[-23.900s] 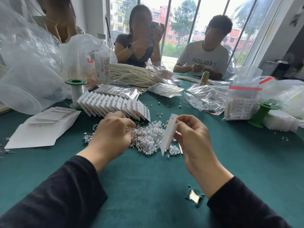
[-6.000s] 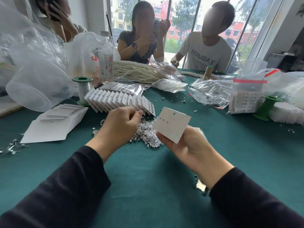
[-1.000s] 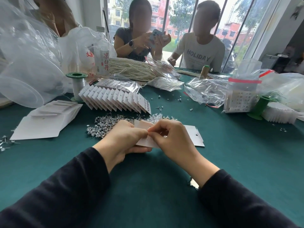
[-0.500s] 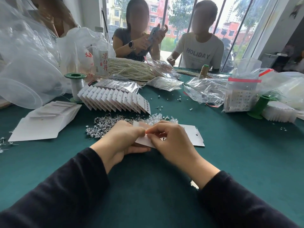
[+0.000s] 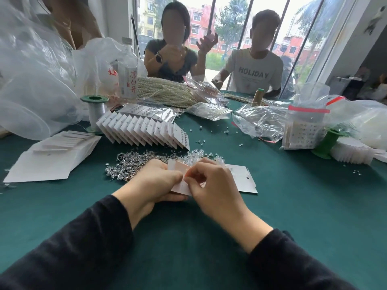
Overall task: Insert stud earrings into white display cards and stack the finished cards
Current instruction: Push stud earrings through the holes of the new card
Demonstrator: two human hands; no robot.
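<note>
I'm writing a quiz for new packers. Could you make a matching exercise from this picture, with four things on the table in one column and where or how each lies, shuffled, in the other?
Things
1. held card
2. stud pile
3. finished cards
4. plain cards

Places or states
A. fanned, overlapping row behind the pile
B. loose glittering heap
C. pinched between left hand and right hand
D. flat stack, far left

Pairs: 1-C, 2-B, 3-A, 4-D
</note>
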